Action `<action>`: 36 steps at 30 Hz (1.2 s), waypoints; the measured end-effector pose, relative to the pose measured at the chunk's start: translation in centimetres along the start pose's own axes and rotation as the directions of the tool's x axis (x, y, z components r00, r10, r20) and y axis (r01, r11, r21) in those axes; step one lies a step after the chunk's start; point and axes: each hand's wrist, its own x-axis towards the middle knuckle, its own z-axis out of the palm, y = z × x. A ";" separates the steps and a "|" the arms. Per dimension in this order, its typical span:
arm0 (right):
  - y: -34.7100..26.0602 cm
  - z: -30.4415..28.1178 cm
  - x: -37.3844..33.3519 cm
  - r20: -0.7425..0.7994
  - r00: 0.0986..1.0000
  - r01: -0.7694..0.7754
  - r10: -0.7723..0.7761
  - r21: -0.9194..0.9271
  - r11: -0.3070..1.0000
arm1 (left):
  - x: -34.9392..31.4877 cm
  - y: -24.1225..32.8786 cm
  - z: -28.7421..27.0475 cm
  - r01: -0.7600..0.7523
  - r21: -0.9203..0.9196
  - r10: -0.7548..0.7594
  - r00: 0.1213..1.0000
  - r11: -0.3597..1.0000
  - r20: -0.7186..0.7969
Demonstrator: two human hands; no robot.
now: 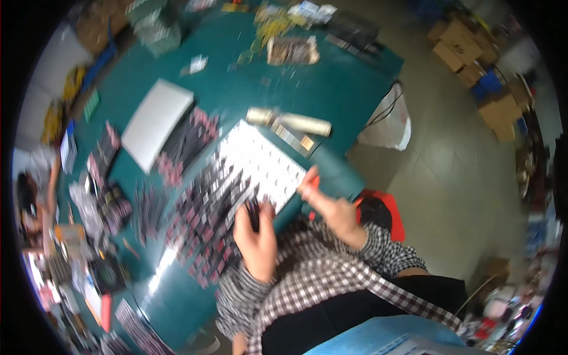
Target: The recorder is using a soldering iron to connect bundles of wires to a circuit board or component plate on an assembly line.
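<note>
Black strips with pink ends (204,219) lie in dense rows over the lower left part of a white sheet or board (260,160) marked with small dark spots. My left hand (257,242) is at the sheet's near edge, thumb and fingers closed on a few of these dark strips. To its right my right hand (337,216) hovers by the sheet's right corner, blurred by motion. Its index finger points forward, and something orange (314,180) shows at the fingertip; whether that is held or worn I cannot tell. Its other fingers are not clear.
A grey-white box or board (157,125) lies beside another pile of strips (189,145). Beyond the sheet lies a cream-coloured bar (290,120). A brown tray (293,51) and a yellow tangle (275,23) stand farther back. A red stool (390,216) is at the right.
</note>
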 end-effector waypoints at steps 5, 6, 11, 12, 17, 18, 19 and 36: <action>0.4 -3.8 0.1 -0.021 0.999 -0.041 0.046 0.196 0.980 | 2.4 -0.1 -3.0 0.259 -0.023 -0.259 0.966 0.966 0.026; 0.8 -4.0 0.1 -0.006 1.000 0.019 -0.018 0.202 0.979 | 2.6 -1.0 -3.4 0.232 0.008 -0.232 0.973 0.973 -0.019; 1.9 -5.7 -1.3 0.100 0.992 0.053 -0.071 0.169 0.984 | 2.6 -2.1 -3.0 0.186 0.157 -0.183 0.982 0.970 -0.037; 1.7 -5.9 -1.7 0.129 0.986 0.088 -0.104 0.119 0.989 | 2.6 -1.9 -2.6 0.174 0.206 -0.170 0.985 0.963 -0.039; 1.5 -7.1 -4.3 0.149 0.988 0.039 -0.038 -0.005 0.999 | 2.6 -3.2 -0.3 0.079 0.306 -0.085 0.996 0.949 0.007; 1.3 -7.2 -4.5 0.152 0.988 0.016 -0.012 -0.024 1.000 | 2.9 -3.3 0.0 0.084 0.304 -0.091 0.996 0.949 0.008; 1.3 -7.2 -4.7 0.154 0.988 -0.012 0.018 -0.043 0.999 | 3.1 -3.6 0.1 0.071 0.341 -0.077 0.997 0.937 0.002; 3.7 -6.3 -3.5 0.090 0.990 -0.131 0.105 0.369 0.920 | 3.1 -4.6 0.5 -0.012 0.555 -0.006 0.999 0.832 0.031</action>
